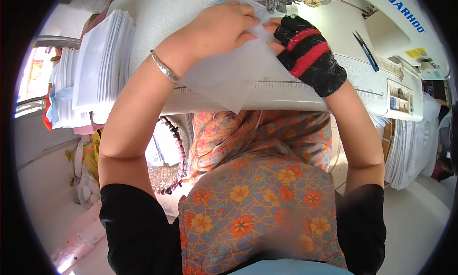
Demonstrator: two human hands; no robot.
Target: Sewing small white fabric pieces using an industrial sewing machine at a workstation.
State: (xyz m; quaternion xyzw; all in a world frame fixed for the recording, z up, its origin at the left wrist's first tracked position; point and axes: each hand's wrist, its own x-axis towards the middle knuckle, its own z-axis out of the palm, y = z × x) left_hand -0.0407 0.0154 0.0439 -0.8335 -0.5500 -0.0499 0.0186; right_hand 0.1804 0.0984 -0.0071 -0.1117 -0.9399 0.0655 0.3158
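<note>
A thin, translucent white piece of fabric [229, 72] lies on the sewing machine bed, with one corner hanging over the front edge. My left hand [222, 26], with a silver bangle on the wrist, is bent over the fabric's left side, fingers closed on it. On the right, my right hand [307, 50] wears a black fingerless glove with red stripes, and its bare fingertips pinch the fabric's edge. Just beyond both hands is the metal presser foot [272, 2], close to the fabric. A light blue patch shows at the fabric's far left corner.
Dark thread snips [366, 51] lie on the bed to the right. A tall stack of folded white pieces [105, 60] stands at the left, and more white sheets [400, 153] hang at the lower right. A small parts tray [400, 97] is set into the bed's right end.
</note>
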